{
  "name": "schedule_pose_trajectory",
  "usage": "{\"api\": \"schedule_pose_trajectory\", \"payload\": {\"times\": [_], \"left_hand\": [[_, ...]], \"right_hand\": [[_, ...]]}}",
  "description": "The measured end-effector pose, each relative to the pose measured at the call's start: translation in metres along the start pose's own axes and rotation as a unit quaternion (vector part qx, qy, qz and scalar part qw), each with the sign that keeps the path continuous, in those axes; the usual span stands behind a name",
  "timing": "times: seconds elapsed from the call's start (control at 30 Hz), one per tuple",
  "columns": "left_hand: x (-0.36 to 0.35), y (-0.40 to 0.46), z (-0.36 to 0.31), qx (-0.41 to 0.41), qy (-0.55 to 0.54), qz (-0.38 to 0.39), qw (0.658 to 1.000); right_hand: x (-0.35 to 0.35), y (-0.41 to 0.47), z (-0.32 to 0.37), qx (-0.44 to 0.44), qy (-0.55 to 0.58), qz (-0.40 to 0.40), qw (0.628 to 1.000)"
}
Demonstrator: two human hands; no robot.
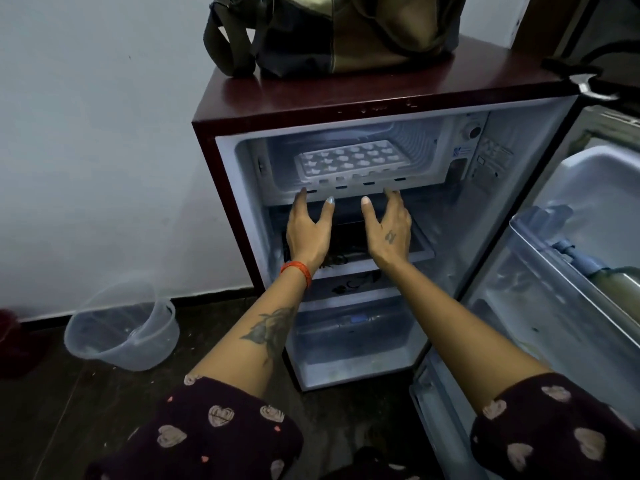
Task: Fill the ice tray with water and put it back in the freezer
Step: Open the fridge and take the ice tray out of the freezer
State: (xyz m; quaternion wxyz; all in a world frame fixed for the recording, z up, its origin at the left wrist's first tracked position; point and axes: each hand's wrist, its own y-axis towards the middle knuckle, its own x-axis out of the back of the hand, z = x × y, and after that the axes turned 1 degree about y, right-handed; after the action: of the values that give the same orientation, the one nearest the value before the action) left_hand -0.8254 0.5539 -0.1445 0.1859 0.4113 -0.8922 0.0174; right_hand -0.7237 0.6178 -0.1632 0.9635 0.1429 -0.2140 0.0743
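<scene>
1. A person crouches before a small maroon fridge (221,109), its door (568,258) swung wide to the right; the ice tray (349,160) lies flat on the floor of the freezer compartment (408,133) at the top, set well inside.
2. Both hands reach to the compartment's front lip; the left hand (308,230) and the right hand (388,230) have fingers straight and spread, holding nothing, fingertips at the lip and apart from the tray.
3. Whether the tray's cells hold water cannot be told from here; if they do, the step looks nearly done.
4. Done well, the hands draw back level without nudging the tray, so nothing slops; then the door shuts gently.
5. A clear plastic tub (121,327) sits on the floor to the left; a bag (332,32) rests on top.
</scene>
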Motion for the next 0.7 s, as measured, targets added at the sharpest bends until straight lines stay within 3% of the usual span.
{"api": "schedule_pose_trajectory", "payload": {"times": [0.23,0.5,0.7], "left_hand": [[-0.018,0.044,-0.014,-0.016,0.003,-0.008,1.000],[-0.032,0.084,-0.014,0.041,0.005,-0.048,0.998],[-0.039,0.107,-0.006,0.108,-0.002,-0.047,0.993]], "right_hand": [[-0.002,0.062,0.001,0.018,-0.001,-0.019,1.000],[-0.002,0.127,-0.008,-0.006,-0.013,-0.040,0.999],[-0.001,0.162,-0.021,-0.077,-0.075,0.018,0.994]]}}
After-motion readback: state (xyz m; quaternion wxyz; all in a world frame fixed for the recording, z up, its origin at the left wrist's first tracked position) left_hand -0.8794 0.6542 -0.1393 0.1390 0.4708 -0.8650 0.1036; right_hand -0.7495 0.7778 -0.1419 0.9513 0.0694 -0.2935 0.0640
